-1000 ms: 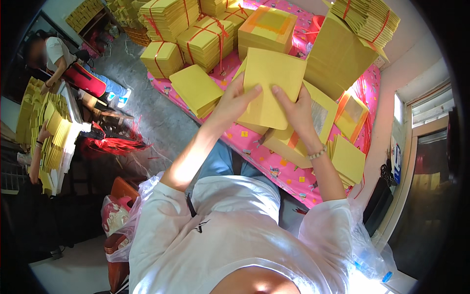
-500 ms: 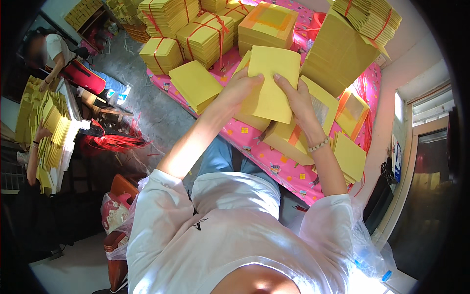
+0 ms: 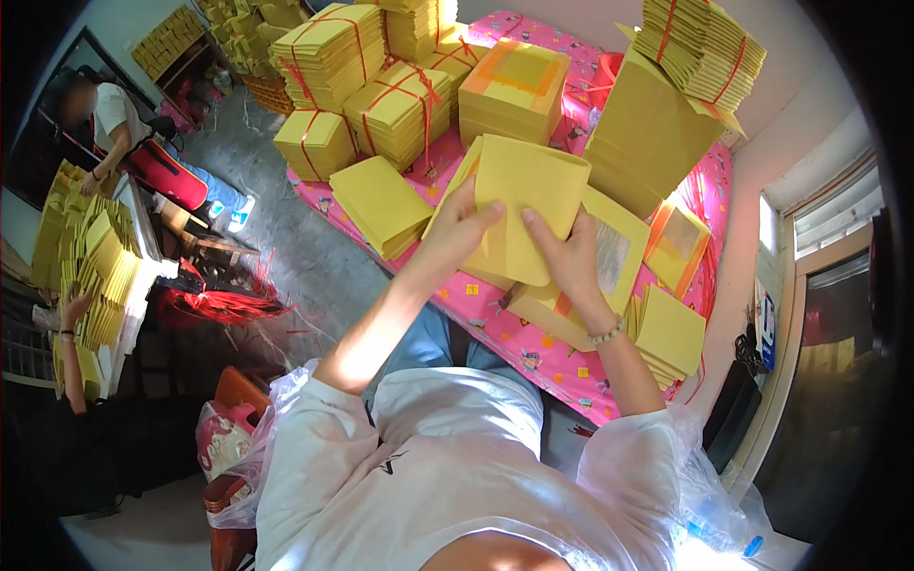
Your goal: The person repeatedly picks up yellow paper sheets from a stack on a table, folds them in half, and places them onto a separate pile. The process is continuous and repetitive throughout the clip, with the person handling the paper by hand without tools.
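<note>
A yellow envelope (image 3: 529,181), possibly several together, is held flat in front of me over the table. My left hand (image 3: 463,228) grips its left side, thumb on top and fingers mostly hidden beneath. On the right side my right hand (image 3: 566,255), with a beaded bracelet at the wrist, holds it the same way. Under and beside it stands a yellow cardboard box (image 3: 619,247) with a clear-taped top. To the left lies a short stack of yellow envelopes (image 3: 381,205); another loose stack (image 3: 669,333) is near my right wrist.
Red-tied envelope bundles (image 3: 400,100) and a taped box (image 3: 514,90) stand at the back of the pink-covered table (image 3: 533,347). A tall carton (image 3: 652,133) carries more bundles (image 3: 700,48). At left, a co-worker (image 3: 124,133) stands by another table (image 3: 133,224); another person's hand (image 3: 74,309) touches envelopes.
Both hands have lowered the envelope toward me, and its near end now looks rounded or bent. Both thumbs lie lower on its face. The view has shifted slightly.
</note>
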`<state>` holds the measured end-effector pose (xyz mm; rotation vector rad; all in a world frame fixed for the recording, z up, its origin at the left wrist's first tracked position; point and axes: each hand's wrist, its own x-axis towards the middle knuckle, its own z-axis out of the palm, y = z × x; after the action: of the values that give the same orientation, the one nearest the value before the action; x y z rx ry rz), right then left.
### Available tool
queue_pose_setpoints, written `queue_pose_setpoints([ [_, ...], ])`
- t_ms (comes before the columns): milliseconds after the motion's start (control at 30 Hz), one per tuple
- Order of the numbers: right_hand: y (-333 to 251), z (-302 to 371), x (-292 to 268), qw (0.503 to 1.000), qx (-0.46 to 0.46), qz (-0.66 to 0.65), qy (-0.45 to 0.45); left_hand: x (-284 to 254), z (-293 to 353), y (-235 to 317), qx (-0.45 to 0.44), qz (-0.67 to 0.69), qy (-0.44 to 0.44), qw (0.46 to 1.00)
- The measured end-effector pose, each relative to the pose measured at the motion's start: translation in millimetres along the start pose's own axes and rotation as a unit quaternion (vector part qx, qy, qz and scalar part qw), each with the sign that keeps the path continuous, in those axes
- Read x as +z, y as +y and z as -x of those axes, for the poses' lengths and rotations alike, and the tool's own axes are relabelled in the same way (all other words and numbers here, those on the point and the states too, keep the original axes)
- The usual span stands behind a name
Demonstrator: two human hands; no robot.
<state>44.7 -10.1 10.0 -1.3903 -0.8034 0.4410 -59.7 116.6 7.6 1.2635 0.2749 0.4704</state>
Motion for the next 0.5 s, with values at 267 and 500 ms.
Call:
queue_pose_setpoints([
  [267, -11, 14, -1, 0.999, -0.027, -0.008, -0.017, 15, 22, -2, 0.15, -0.015, 0.012, 0.988],
  [500, -18, 16, -8, 0.999, 0.012, 0.01, -0.04, 18, 31, 4, 0.142, 0.001, 0.031, 0.989],
])
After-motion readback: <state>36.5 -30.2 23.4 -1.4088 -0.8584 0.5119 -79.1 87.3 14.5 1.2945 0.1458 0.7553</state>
